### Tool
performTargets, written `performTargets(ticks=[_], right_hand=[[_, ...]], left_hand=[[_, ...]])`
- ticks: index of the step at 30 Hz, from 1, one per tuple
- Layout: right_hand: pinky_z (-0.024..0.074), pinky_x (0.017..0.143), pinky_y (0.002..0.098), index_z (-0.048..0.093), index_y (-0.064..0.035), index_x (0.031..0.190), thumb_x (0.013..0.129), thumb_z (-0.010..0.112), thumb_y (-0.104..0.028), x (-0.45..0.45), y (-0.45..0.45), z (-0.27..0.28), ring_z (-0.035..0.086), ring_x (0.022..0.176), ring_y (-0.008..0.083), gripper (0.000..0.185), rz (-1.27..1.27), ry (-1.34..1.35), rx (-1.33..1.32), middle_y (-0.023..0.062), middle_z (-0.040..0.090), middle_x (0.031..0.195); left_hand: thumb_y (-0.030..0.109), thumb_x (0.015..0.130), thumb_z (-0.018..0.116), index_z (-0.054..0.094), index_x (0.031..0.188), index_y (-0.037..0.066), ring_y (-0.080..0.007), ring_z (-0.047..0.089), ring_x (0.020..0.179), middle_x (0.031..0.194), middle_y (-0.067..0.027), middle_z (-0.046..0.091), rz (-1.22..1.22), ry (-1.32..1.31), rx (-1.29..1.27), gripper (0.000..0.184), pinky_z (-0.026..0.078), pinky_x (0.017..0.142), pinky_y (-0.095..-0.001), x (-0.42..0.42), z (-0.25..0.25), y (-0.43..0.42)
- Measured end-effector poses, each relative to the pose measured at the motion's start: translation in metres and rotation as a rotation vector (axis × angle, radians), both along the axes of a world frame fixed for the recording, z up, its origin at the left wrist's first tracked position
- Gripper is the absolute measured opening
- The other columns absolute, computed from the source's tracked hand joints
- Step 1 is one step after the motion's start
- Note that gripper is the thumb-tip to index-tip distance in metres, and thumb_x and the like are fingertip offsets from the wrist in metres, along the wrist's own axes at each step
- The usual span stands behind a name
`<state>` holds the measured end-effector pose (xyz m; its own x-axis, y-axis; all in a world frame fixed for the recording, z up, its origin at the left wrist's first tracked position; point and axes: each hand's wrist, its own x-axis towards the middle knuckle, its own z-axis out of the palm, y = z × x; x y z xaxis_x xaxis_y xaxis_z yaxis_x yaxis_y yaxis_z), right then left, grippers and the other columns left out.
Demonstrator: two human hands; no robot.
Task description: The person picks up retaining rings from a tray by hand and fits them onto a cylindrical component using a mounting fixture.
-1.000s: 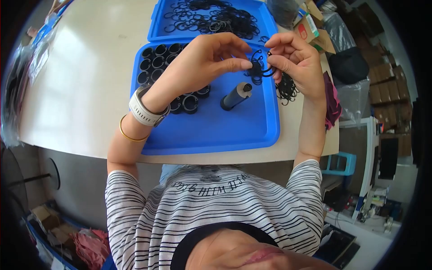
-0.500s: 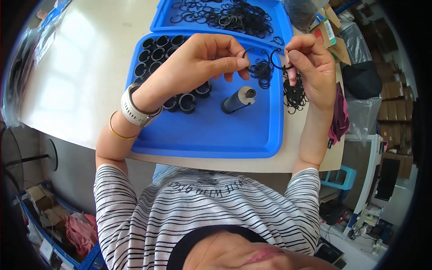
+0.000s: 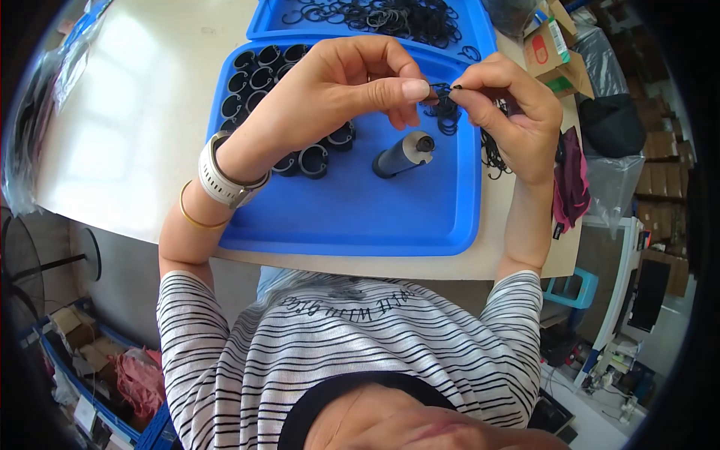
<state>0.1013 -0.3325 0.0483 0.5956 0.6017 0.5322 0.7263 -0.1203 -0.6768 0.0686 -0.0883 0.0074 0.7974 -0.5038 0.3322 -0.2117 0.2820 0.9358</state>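
My left hand (image 3: 352,94), wearing a white watch, is raised above the blue tray (image 3: 337,225), its thumb and fingers pinched on a dark snap ring (image 3: 430,97) seen nearly edge-on. Close beside it, my right hand (image 3: 517,120) pinches another dark snap ring, of which only a small end shows between thumb and forefinger. Whether the two rings touch, I cannot tell. Below the hands a grey and black cylinder (image 3: 403,155) stands in the tray. Black ring-shaped parts (image 3: 313,160) stand in rows at the tray's left, partly hidden by my left arm.
Loose snap rings (image 3: 445,120) lie in the tray behind my fingers, with more on the table under my right wrist. A second blue tray (image 3: 262,22) at the back holds a heap of them. An open cardboard box (image 3: 551,52) and dark red cloth (image 3: 572,180) sit at the right.
My two hands have drawn closer together, fingertips nearly meeting. The rings they hold have turned from showing their open curve to edge-on.
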Motion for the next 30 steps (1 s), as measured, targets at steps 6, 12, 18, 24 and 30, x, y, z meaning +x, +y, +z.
performTargets(ticks=[6, 12, 18, 24, 30], right_hand=[[0.0464, 0.057, 0.0204, 0.071, -0.0028, 0.095, 0.086, 0.075, 0.001, 0.003, 0.003, -0.002, 0.061, 0.064, 0.0068, 0.011, 0.017, -0.212, -0.037, 0.0013, 0.065, 0.082], [0.0519, 0.067, 0.0306, 0.069, -0.0061, 0.103, 0.082, 0.079, -0.019, 0.026, -0.018, -0.010, 0.066, 0.072, 0.0182, 0.027, -0.016, 0.105, -0.607, 0.0064, 0.069, 0.082], [0.0517, 0.080, 0.0432, 0.061, -0.0048, 0.105, 0.073, 0.084, -0.020, 0.024, 0.006, -0.052, 0.068, 0.093, 0.0315, 0.042, 0.050, -0.054, -1.058, 0.0123, 0.070, 0.090], [0.0527, 0.083, 0.0436, 0.060, -0.0019, 0.095, 0.071, 0.084, -0.013, 0.023, 0.009, -0.062, 0.068, 0.096, 0.0346, 0.037, 0.102, 0.008, -1.023, 0.0146, 0.070, 0.093], [0.0534, 0.082, 0.0437, 0.062, -0.0017, 0.095, 0.072, 0.083, -0.011, 0.023, 0.009, -0.062, 0.068, 0.095, 0.0343, 0.033, 0.065, 0.018, -1.025, 0.0157, 0.071, 0.091]], left_hand=[[0.019, 0.098, 0.068, 0.061, 0.105, 0.003, -0.0163, 0.071, 0.093, 0.124, -0.0191, 0.066, 0.023, -0.018, -0.014, 0.018, 0.057, 0.092, -0.0331, -0.001, 0.001, -0.003], [0.005, 0.087, 0.078, 0.061, 0.118, 0.003, -0.0180, 0.067, 0.107, 0.124, -0.0146, 0.066, 0.050, -0.264, 0.152, 0.036, 0.053, 0.099, -0.0322, 0.004, 0.005, 0.009], [0.008, 0.079, 0.084, 0.061, 0.126, 0.002, -0.0207, 0.067, 0.107, 0.115, -0.0085, 0.068, 0.155, -0.495, 0.400, 0.053, 0.053, 0.097, -0.0343, -0.012, 0.016, -0.003], [0.002, 0.074, 0.083, 0.063, 0.124, 0.002, -0.0213, 0.067, 0.102, 0.113, -0.0078, 0.067, 0.150, -0.499, 0.487, 0.053, 0.053, 0.094, -0.0339, -0.014, 0.014, -0.007], [-0.001, 0.075, 0.081, 0.063, 0.124, 0.002, -0.0208, 0.066, 0.100, 0.116, -0.0084, 0.067, 0.172, -0.521, 0.522, 0.053, 0.053, 0.092, -0.0338, -0.019, 0.018, -0.007]])
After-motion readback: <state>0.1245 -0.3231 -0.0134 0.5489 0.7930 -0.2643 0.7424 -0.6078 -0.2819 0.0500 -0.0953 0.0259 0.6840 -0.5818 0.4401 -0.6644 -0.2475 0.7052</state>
